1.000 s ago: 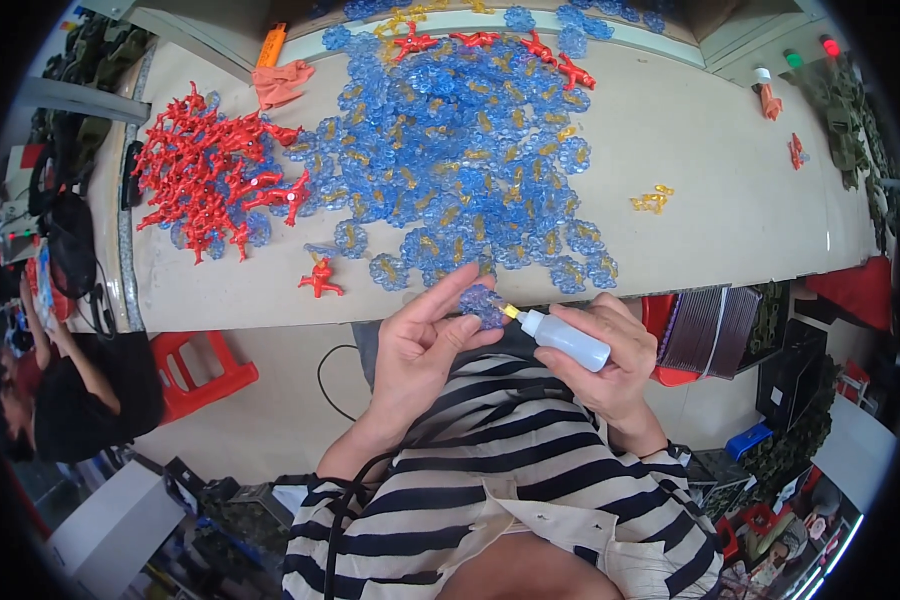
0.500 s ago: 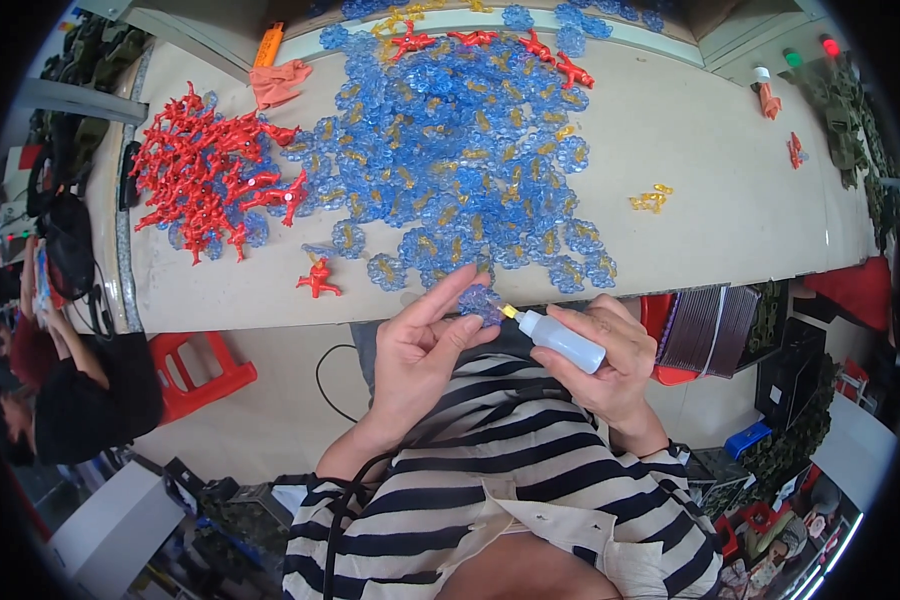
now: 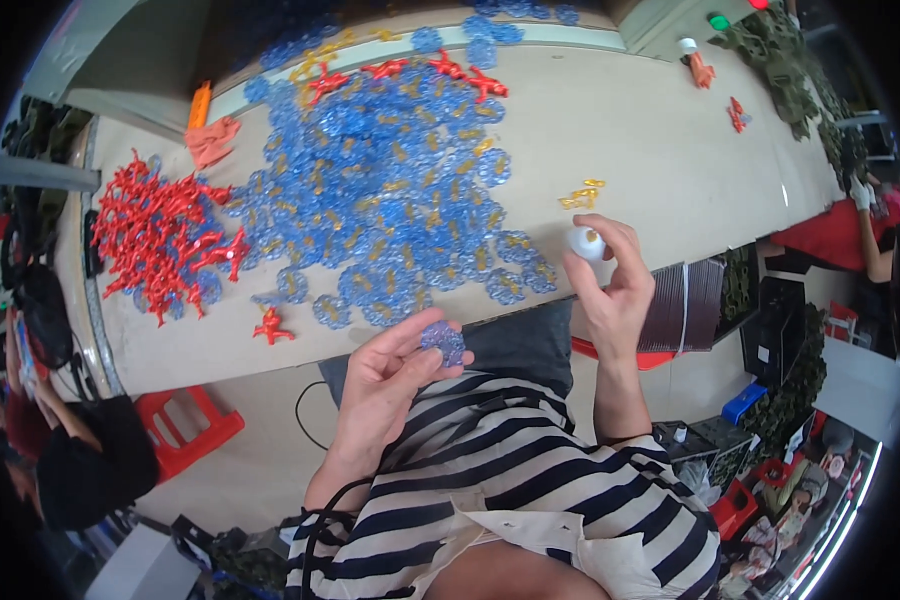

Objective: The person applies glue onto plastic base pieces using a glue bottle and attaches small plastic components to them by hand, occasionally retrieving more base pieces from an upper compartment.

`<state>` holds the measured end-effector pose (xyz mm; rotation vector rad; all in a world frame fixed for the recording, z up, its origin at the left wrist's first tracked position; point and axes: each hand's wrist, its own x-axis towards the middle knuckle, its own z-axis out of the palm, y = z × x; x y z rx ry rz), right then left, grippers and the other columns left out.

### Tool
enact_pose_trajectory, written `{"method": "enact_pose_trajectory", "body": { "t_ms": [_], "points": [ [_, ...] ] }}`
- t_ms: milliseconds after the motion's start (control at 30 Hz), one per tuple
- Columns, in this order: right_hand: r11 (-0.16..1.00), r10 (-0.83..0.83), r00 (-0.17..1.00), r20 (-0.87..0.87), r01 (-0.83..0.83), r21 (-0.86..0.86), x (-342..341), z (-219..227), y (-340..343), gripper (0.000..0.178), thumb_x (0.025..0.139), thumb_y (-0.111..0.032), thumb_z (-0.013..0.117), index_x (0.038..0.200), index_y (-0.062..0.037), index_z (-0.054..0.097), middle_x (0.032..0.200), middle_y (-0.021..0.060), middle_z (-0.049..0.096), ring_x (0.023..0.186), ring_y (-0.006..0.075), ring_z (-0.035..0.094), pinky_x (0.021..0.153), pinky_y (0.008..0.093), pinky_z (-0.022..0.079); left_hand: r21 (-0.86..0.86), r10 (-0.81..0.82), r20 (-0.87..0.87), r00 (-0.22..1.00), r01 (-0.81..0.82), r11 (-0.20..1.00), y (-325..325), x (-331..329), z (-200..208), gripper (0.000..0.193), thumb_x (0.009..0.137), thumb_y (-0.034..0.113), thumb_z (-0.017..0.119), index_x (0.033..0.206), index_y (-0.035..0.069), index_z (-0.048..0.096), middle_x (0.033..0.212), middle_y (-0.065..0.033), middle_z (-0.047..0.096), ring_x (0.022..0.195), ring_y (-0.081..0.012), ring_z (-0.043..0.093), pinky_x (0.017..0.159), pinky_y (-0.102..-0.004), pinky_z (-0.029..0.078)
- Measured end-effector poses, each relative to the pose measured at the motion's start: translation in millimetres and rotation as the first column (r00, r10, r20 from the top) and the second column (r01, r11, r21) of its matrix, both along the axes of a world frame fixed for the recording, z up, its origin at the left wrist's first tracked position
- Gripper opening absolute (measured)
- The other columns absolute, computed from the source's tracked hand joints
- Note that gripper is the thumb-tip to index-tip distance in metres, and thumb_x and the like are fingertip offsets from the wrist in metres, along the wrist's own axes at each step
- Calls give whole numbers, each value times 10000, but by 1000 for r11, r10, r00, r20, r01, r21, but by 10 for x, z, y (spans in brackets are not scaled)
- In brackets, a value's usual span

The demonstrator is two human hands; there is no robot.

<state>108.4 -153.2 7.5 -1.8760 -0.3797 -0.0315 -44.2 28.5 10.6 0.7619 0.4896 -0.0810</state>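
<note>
Your left hand (image 3: 385, 375) pinches a blue plastic flower piece (image 3: 443, 341) at its fingertips, over your lap. Your right hand (image 3: 610, 290), at three o'clock from it, wraps the white glue bottle (image 3: 584, 243). Keep the piece level and steady.

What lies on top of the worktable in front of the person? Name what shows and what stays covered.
On the table lie a wide pile of blue discs, a heap of red pieces and a few yellow bits. The tabletop beneath the blue pile is covered.
</note>
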Motion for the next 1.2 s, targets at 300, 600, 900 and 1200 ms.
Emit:
{"method": "enact_pose_trajectory", "body": {
  "t_ms": [300, 600, 900, 1200],
  "points": [
    [995, 63, 998, -2, -63, -80, 73, -102, 63, 282, 752, -33, 676, 1026, -14, 612, 933, 110, 628, 857, 187, 604, 753, 277, 460, 21, -28, -6, 1000, 28, 999, -96, 65, -21, 373, 888, -6, 499, 1256, -36, 450, 1152, -200, 563, 969, -284, 615, 823, -335, 521],
    [885, 42, 907, 420, 162, -437, 747, -144, -260, 195, 763, 17, 604, 949, -17, 652, 909, 97, 623, 875, 245, 548, 710, 324, 469, 39, -79, -5, 997, 79, 996, -148, 111, -18, 370, 883, -14, 502, 1251, -31, 460, 1142, -196, 572, 968, -283, 617, 819, -336, 522],
    [976, 65, 998, -1, -63, -208, 86, 298, -276, 146, 722, 27, 667, 864, -4, 671, 773, 89, 644, 684, 183, 595, 615, 267, 476, 10, -65, -19, 998, 65, 998, -199, 155, -63, 383, 884, -13, 510, 1262, -27, 452, 1112, -175, 590, 970, -254, 615, 823, -327, 520],
    [918, 392, 918, 50, -388, -76, -432, 126, 40, 213, 604, 16, 754, 809, -8, 701, 776, 92, 652, 673, 186, 589, 586, 265, 455, 139, -69, 24, 997, 65, 988, -253, 133, -132, 406, 872, -21, 539, 1269, -6, 458, 1099, -124, 603, 909, -130, 594, 799, -266, 523]
  ]
}}
